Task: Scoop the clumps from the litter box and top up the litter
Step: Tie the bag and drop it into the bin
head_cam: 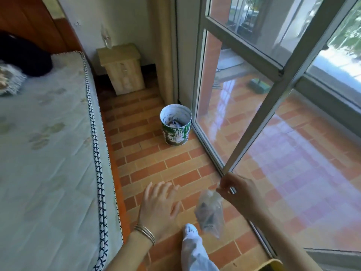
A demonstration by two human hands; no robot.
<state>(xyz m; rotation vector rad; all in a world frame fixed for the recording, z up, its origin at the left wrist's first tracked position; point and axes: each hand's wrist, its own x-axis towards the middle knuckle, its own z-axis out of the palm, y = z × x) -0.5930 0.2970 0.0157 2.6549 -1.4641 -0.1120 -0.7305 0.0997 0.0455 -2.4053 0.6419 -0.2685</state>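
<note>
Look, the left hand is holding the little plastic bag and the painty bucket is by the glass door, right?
Not quite. In the head view the right hand pinches the plastic bag; the left hand is open and empty. The paint-splashed bucket does stand by the glass door.

No readable text, green and white printed wrap on the bucket (175, 127) too smeared with white to make out any words, bag (210, 211) unmarked, cabinet (122, 68) without lettering
</note>
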